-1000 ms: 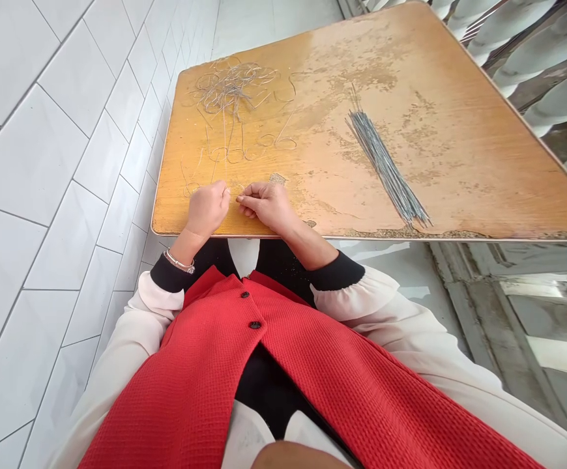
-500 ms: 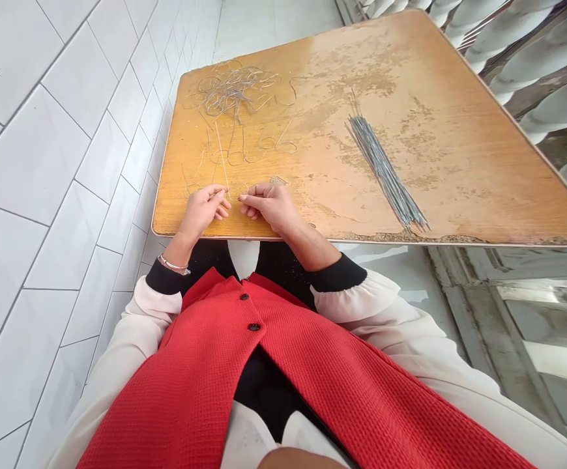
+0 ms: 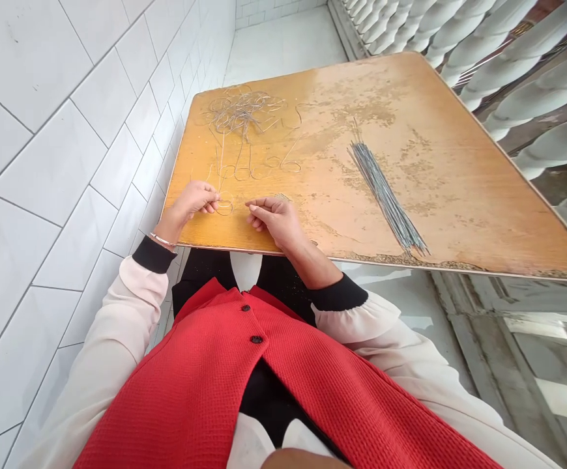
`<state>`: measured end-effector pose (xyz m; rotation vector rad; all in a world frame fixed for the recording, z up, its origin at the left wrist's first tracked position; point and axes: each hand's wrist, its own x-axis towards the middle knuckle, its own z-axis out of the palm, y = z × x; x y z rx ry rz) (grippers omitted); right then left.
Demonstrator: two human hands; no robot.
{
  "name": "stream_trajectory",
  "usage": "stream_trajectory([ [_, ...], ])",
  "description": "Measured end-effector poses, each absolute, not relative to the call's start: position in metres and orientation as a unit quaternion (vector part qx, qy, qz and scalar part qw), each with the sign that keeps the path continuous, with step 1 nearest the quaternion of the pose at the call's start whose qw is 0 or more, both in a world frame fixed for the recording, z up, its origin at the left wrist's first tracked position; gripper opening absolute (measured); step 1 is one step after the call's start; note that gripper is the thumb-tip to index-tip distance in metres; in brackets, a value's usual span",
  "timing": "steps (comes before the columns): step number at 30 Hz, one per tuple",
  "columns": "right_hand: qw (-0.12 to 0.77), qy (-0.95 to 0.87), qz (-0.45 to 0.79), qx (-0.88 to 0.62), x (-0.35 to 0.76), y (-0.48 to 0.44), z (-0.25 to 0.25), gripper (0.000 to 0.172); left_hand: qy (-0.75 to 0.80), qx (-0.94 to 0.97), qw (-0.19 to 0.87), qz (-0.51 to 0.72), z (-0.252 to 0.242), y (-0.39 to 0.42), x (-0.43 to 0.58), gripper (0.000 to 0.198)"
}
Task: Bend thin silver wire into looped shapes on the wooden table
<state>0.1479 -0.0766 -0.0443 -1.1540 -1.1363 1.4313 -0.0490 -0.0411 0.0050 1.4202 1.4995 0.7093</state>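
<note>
My left hand point(image 3: 196, 199) is closed in a pinch on a thin metal wire point(image 3: 221, 163) near the table's front left. Its straight part extends away from me, and a round loop sits just right of the fingertips. My right hand point(image 3: 276, 218) hovers to the right of that loop, apart from it, with thumb and index finger drawn together. Whether anything lies between those fingertips is too small to make out. Beyond the hands, several looped wires point(image 3: 250, 163) lie on the worn wooden table point(image 3: 332, 215).
A tangled heap of bent wires point(image 3: 244, 111) lies at the table's far left. Toward the right is a bundle of straight grey wires point(image 3: 386, 195). A white tiled wall point(image 3: 88, 130) runs along the left, and a white balustrade point(image 3: 503, 117) stands at the right.
My hands have moved apart; the left went leftward with the wire. The wire's loop now shows between them, free of the right hand. The whole view has shifted, so the table appears lower.
</note>
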Motion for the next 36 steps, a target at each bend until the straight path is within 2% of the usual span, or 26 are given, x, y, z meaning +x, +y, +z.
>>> stream_trajectory([
  [3,0.489,-0.467,0.573,-0.463,0.15,-0.076,-0.047,0.012,0.622,0.579,0.462,0.254,0.005,-0.032,-0.047,0.034],
  [9,0.499,-0.457,0.572,-0.464,0.152,-0.077,-0.045,0.003,0.638,0.579,0.458,0.22,0.003,-0.03,-0.038,0.039],
  [13,0.5,-0.45,0.576,-0.465,0.152,-0.077,-0.044,0.007,0.65,0.598,0.418,0.211,0.003,-0.034,-0.044,0.04],
  [17,0.499,-0.457,0.569,-0.467,0.152,-0.076,-0.044,0.006,0.663,0.611,0.357,0.246,0.006,-0.045,-0.053,0.031],
  [21,0.492,-0.466,0.564,-0.473,0.149,-0.075,-0.048,0.006,0.645,0.613,0.338,0.307,0.009,-0.065,-0.058,0.027],
  [24,0.494,-0.511,0.503,-0.492,0.161,-0.077,-0.048,0.005,0.62,0.607,0.337,0.365,0.005,-0.082,-0.052,0.027],
  [26,0.495,-0.567,0.384,-0.535,0.183,-0.079,-0.045,0.011,0.585,0.622,0.344,0.39,-0.002,-0.091,-0.043,0.026],
  [29,0.432,-0.625,0.155,-0.631,0.236,-0.082,-0.034,0.017,0.535,0.644,0.359,0.412,-0.017,-0.098,-0.028,0.019],
  [31,0.359,-0.619,0.064,-0.696,0.273,-0.084,-0.028,0.021,0.503,0.654,0.371,0.426,-0.026,-0.098,-0.02,0.018],
  [33,0.291,-0.603,0.013,-0.742,0.302,-0.083,-0.027,0.026,0.487,0.652,0.386,0.435,-0.033,-0.095,-0.014,0.017],
  [36,0.178,-0.589,0.004,-0.789,0.325,-0.076,-0.034,0.03,0.486,0.64,0.411,0.43,-0.04,-0.092,-0.01,0.017],
])
